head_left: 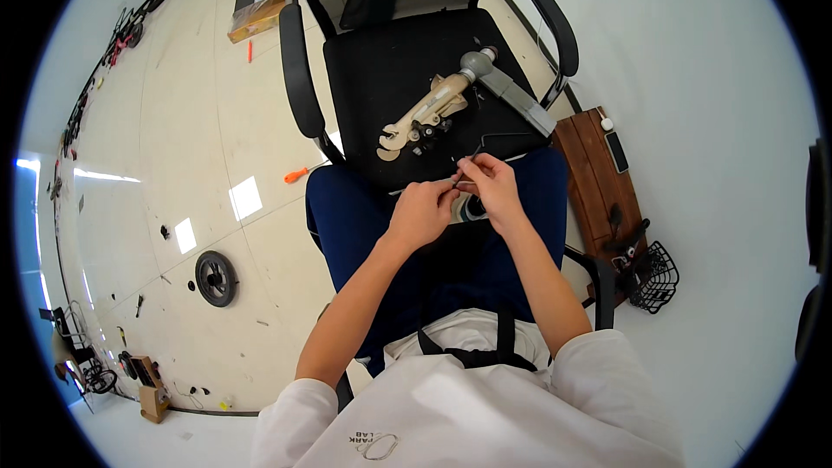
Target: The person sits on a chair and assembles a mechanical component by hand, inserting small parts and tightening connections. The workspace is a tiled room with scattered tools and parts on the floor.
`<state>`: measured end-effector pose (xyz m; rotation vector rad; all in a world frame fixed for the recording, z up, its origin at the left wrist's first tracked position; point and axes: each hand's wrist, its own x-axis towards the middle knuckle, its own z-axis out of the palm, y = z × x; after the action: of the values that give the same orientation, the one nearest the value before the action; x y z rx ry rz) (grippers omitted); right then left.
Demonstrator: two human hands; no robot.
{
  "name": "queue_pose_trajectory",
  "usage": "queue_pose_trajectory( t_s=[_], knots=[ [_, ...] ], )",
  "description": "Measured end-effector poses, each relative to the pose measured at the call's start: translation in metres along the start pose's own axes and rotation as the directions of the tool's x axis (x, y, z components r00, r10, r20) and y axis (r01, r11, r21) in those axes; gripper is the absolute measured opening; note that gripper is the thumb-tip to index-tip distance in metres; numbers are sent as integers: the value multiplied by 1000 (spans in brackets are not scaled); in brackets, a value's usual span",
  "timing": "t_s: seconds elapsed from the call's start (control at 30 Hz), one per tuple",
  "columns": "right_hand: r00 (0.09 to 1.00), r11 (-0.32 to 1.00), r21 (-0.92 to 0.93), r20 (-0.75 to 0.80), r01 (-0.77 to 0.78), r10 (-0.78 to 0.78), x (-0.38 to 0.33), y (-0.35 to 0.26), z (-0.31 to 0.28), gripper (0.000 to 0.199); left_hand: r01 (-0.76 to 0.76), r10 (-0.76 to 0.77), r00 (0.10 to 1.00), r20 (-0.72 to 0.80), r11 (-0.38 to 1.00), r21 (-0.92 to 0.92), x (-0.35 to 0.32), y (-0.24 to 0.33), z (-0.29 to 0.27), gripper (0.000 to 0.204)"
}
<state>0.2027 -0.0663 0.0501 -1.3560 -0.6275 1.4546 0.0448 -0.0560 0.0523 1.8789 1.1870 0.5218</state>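
The person is sitting with both hands brought together over the lap, working on a small thin metal part [458,178] pinched between the fingertips; it is too small to tell exactly what it is. By the look of it, this is a fine fitting or adjusting step on a loose piece, and the next move is likely calling for a steady, precise pinch rather than force.

The left hand [422,212] is curling its fingers nearly closed, the thumb and forefinger gripping one end of the part. The right hand [492,184] is closing its fingertips on the other end, just beside the left fingertips and touching them or nearly so.

Just beyond the fingers, on the black chair seat [373,78], a beige and grey mechanical assembly [451,100] is lying. Well off to the left of the fingers, an orange screwdriver [296,175] and a black wheel [216,278] are lying on the floor.
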Motion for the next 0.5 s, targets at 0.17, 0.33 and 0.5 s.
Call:
queue_pose_trajectory(
  t_s=[0.17, 0.33, 0.5],
  knots=[
    [986, 990, 1, -94, 139, -138, 22, 7, 7, 22, 95, -105, 993, -60, 984, -153, 5, -3, -2, 28],
    [953, 734, -614, 115, 291, -281, 43, -15, 3, 26, 323, -446, 851, -276, 860, -395, 20, -43, -40, 38],
    [893, 496, -746, 318, 444, -320, 64, -15, 10, 25, 348, -518, 843, -145, 730, -588, 35, -71, -36, 31]
  ],
)
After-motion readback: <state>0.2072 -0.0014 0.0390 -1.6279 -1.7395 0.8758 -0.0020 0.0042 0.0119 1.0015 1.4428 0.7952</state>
